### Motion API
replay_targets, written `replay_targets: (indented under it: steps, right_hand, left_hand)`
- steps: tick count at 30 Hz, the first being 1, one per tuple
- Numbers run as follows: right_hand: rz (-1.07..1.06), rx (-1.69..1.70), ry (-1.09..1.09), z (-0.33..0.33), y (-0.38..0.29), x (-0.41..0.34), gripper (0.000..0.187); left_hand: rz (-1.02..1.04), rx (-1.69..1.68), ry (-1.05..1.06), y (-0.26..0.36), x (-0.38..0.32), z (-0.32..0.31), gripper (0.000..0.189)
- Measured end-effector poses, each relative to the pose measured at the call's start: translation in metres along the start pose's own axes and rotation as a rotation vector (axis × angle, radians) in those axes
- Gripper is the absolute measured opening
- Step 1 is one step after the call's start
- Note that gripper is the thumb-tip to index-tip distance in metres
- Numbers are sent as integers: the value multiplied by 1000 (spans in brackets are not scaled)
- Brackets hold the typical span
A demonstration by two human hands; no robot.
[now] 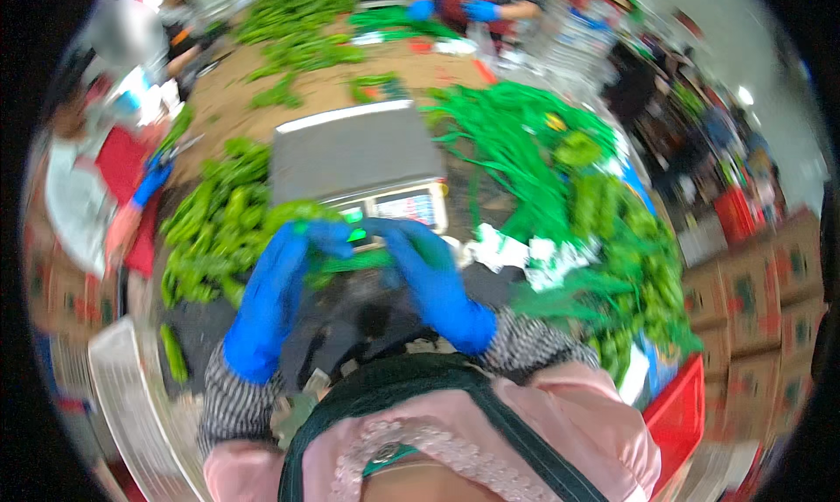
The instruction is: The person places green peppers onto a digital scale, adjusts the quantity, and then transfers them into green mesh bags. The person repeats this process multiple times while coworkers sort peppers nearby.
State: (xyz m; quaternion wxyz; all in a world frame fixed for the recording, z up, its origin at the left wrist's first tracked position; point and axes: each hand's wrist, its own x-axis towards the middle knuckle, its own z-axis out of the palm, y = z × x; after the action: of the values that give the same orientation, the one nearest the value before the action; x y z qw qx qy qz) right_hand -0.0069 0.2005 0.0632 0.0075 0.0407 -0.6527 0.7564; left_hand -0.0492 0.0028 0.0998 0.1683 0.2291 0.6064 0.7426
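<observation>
Both my hands wear blue gloves and meet in front of a digital weighing scale (357,151). In my left hand (285,272) is one side of a green mesh bag (357,261); long green peppers (298,214) show just above these fingers, but blur hides whether they are inside the mesh. My right hand (423,259) curls around the other side, with green mesh against its palm. The scale's display is lit, and its flat plate bears nothing. Left of the scale lies a heap of green peppers (226,220), close to my left hand.
Green mesh bags (512,154) spread right of the scale, near white labels (545,259) and more peppers (630,239). One pepper (173,353) lies apart at lower left. A white crate (141,403) and red crate (676,416) flank me. Co-workers stand left and across the table.
</observation>
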Motion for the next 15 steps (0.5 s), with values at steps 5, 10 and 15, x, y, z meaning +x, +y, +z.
replay_targets:
  steps: [5,10,15]
  right_hand:
    - [384,478,-290,-5,7,43,36]
    - [151,-139,-253,10,33,47,65]
    - [-63,-343,-77,-10,30,36,67]
  left_hand:
    - [20,356,-113,0,-6,16,33]
    - [-344,546,-174,-47,-17,-14,29]
    - [78,838,-5,-55,-23,27,34]
